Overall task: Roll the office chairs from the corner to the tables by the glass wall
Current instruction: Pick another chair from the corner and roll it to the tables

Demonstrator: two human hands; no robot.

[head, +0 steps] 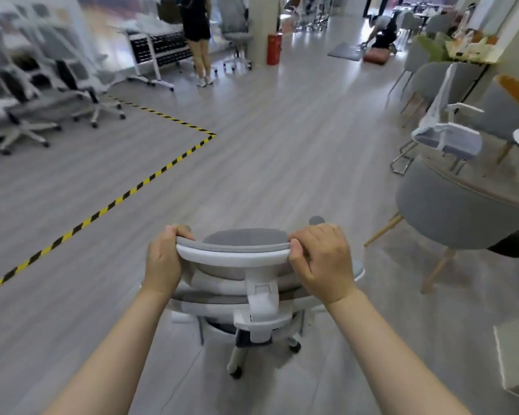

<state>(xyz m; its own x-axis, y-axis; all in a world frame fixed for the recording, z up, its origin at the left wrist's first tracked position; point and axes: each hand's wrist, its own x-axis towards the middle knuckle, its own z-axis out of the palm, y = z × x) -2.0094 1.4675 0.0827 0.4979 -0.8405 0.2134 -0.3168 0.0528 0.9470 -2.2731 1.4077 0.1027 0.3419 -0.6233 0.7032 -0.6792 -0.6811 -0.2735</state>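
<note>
A white office chair (261,298) with grey mesh stands on its castors right in front of me, seen from behind and above. My left hand (164,260) grips the left end of its headrest (237,253). My right hand (321,262) grips the right end, fingers curled over the top edge. Several more white and black office chairs (57,106) are bunched at the far left, behind a yellow-and-black floor tape line (117,202). A white table (150,43) stands at the back left by a glass wall.
Grey upholstered chairs (450,217) with wooden legs and a round table stand close on the right. A person (197,37) stands at the back, another crouches (382,31) at the far right. A red cylinder (274,49) stands by a pillar. Open wood floor lies ahead.
</note>
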